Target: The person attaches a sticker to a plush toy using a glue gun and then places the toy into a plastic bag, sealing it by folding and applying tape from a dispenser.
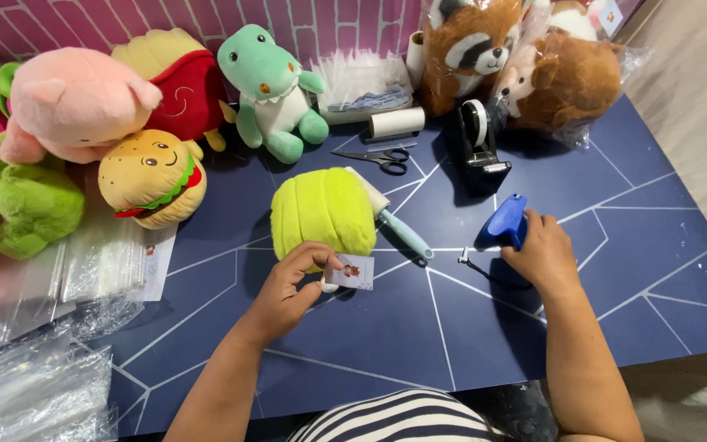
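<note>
My left hand (288,286) pinches a small white paper tag (352,272) that hangs from a round lime-green plush toy (322,209) lying in the middle of the dark blue table (419,336). My right hand (543,255) grips a blue tagging gun (504,223); its thin needle (468,262) points left, a short way from the tag. A lint roller with a light blue handle (398,225) lies against the plush toy's right side.
Scissors (378,157), a black tape dispenser (478,147) and a white roll (396,123) lie behind. Plush toys line the back: a burger (153,176), a green dinosaur (272,90), a pink pig (71,102), bagged brown animals (533,61). Clear plastic bags (34,385) pile at the left.
</note>
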